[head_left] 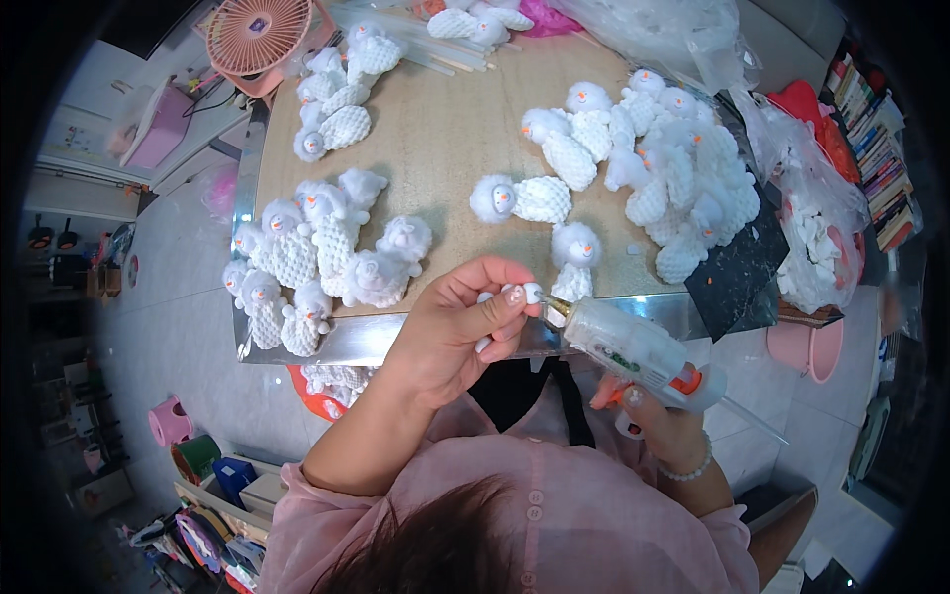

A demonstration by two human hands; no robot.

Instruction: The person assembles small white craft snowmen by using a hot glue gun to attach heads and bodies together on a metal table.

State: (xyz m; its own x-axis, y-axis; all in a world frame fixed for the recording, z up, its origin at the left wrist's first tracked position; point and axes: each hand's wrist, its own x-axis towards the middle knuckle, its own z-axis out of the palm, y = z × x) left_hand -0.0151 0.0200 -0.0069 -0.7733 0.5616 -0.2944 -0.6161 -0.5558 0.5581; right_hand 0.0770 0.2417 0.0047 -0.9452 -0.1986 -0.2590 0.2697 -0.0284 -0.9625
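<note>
My left hand (pixel 457 325) pinches a small white fluffy piece (pixel 527 293) between thumb and fingers, just in front of the table's near edge. My right hand (pixel 661 416) grips a white glue gun (pixel 633 348) with an orange trigger. Its nozzle tip touches the white piece. A clear glue stick pokes out of the gun's back toward the lower right.
The wooden table (pixel 445 148) carries several white fluffy doll figures with orange noses: a pile at right (pixel 683 163), a group at left (pixel 317 257), two single ones near the middle (pixel 520 198). A pink fan (pixel 259 35) stands far left, plastic bags (pixel 811 228) at right, a pink bucket (pixel 807 346) on the floor.
</note>
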